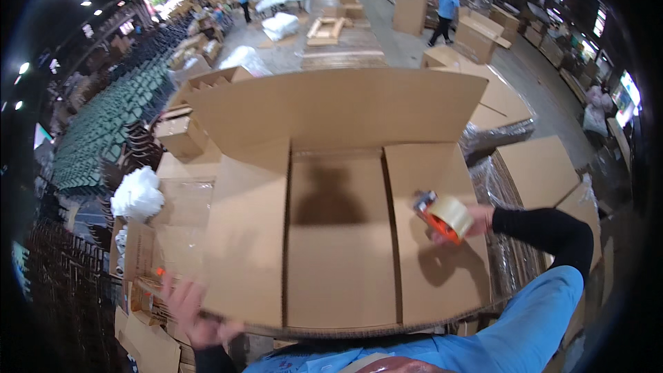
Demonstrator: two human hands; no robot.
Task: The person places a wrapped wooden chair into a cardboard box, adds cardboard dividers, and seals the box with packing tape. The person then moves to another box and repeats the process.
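Observation:
A large cardboard box [338, 242] lies in front of me. Its two side flaps are folded inward, with a gap between them that shows the brown cardboard below. The long far flap [338, 107] stands raised. Over the right side flap, my right hand [476, 221] is closed around an orange tape dispenser [442, 224] loaded with a wide roll of clear tape. At the near left corner of the box is my left hand [197, 311], slightly blurred, its fingers spread and its thumb along the box edge.
Stacked flat cardboard [539, 166] wrapped in film stands to my right. White foam wrap [137, 193] and smaller boxes [181, 135] sit at left. Rows of green chairs [103, 124] stretch beyond. A person in a blue shirt [447, 5] walks at the far right.

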